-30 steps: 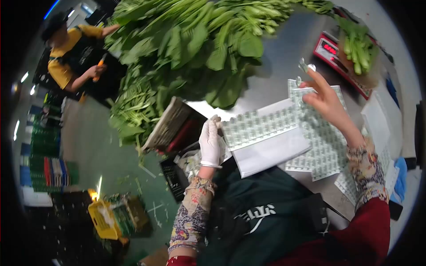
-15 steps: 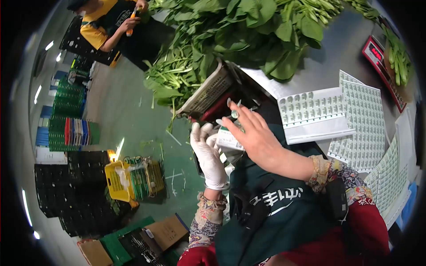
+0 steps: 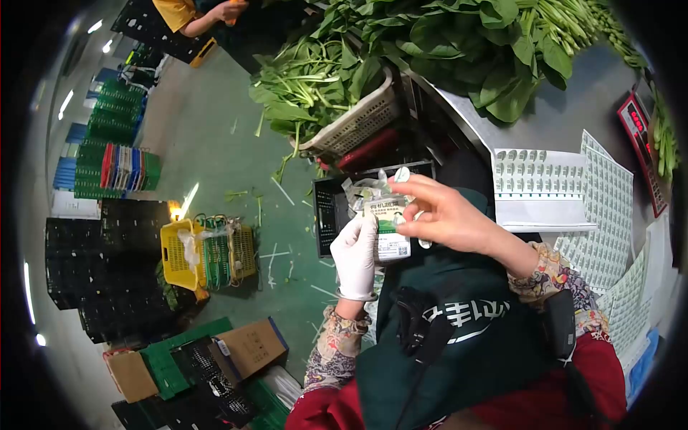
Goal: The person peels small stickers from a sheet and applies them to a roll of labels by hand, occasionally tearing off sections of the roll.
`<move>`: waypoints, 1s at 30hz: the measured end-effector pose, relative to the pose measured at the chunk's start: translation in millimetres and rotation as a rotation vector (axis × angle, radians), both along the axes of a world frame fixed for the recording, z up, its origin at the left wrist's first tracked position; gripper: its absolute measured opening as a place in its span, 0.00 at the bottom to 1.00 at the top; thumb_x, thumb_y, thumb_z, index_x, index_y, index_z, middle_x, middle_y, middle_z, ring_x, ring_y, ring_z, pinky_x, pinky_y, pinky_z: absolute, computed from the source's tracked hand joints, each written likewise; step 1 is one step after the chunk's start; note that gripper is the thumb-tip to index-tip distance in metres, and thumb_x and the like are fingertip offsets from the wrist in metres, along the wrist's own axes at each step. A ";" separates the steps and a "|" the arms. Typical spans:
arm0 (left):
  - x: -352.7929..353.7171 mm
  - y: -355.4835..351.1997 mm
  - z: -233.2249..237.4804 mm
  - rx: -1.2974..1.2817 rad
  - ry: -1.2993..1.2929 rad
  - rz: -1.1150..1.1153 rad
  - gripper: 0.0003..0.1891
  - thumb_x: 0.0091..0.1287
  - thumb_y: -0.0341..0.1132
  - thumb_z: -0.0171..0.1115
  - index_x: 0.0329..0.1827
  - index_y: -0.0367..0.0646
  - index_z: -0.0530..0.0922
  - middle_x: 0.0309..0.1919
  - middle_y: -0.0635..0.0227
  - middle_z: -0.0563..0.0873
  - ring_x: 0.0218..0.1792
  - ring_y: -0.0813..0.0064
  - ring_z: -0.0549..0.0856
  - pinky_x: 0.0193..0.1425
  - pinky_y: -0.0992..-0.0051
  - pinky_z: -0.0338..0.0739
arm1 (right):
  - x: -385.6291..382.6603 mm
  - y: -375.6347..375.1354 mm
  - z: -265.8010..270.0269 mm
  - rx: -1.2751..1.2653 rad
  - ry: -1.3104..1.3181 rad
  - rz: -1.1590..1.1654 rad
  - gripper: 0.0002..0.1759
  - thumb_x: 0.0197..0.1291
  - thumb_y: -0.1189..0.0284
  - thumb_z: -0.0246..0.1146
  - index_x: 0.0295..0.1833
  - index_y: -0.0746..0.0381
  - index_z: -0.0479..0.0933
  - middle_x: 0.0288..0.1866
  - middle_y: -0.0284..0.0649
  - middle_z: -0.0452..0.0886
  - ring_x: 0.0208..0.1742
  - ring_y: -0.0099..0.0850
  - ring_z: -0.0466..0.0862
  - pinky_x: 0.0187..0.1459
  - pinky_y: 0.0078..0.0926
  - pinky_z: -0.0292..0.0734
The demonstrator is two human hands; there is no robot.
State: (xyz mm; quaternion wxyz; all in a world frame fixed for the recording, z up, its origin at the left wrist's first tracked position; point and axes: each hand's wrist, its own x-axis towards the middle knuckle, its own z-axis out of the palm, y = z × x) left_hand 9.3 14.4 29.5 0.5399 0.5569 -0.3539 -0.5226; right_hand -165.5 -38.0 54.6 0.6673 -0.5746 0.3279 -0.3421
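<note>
My left hand (image 3: 355, 259), in a white glove, is closed on a labelled packet (image 3: 390, 236) with green and white print. My right hand (image 3: 459, 221) is bare and reaches over the packet's right side, its thumb and fingers apart. Small oval stickers (image 3: 402, 174) cling to its fingertips. Behind the packet, clear plastic packaging (image 3: 365, 189) shows in a black crate (image 3: 329, 208); whether the packaging is joined to the packet is unclear.
Leafy greens fill a beige crate (image 3: 358, 126) and cover part of the metal table (image 3: 541, 93). Sticker sheets (image 3: 537, 188) and a red scale (image 3: 640, 136) are at right. A yellow basket (image 3: 179, 254) stands on the floor. Another person's arm (image 3: 201, 25) shows at upper left.
The packet has turned so its printed face shows. My left hand has shifted right, and my right hand has moved right with its fingers more bent. The view has shifted, showing more of the black crate.
</note>
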 end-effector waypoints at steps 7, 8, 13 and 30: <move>-4.3 -4.7 -3.9 -0.042 -0.117 -0.018 0.09 0.68 0.32 0.57 0.39 0.33 0.80 0.29 0.75 0.80 0.29 0.89 0.75 0.32 0.86 0.71 | 2.8 -1.0 -5.4 -0.203 0.144 0.021 0.31 0.52 0.78 0.64 0.63 0.66 0.65 0.49 0.40 0.69 0.37 0.25 0.77 0.38 0.22 0.76; -6.3 -2.8 -5.4 -0.023 -0.068 -0.015 0.09 0.68 0.32 0.58 0.38 0.33 0.80 0.28 0.77 0.79 0.28 0.90 0.74 0.32 0.87 0.69 | 3.3 0.1 -3.3 -0.226 0.192 0.023 0.32 0.52 0.78 0.64 0.64 0.65 0.64 0.49 0.40 0.69 0.37 0.26 0.77 0.38 0.23 0.76; -6.6 1.1 -5.8 -0.014 -0.095 -0.078 0.09 0.69 0.33 0.57 0.41 0.34 0.79 0.32 0.74 0.82 0.30 0.89 0.76 0.34 0.86 0.73 | 0.5 3.4 -2.3 -0.417 0.427 -0.102 0.42 0.49 0.78 0.67 0.70 0.60 0.56 0.55 0.42 0.70 0.41 0.31 0.78 0.41 0.26 0.75; -4.4 -0.1 8.6 0.066 0.117 -0.212 0.14 0.70 0.34 0.54 0.52 0.34 0.75 0.46 0.67 0.81 0.45 0.83 0.79 0.50 0.80 0.73 | 13.4 -3.6 -17.2 0.013 -0.286 -0.249 0.40 0.55 0.84 0.61 0.72 0.61 0.53 0.61 0.40 0.67 0.45 0.22 0.78 0.47 0.19 0.77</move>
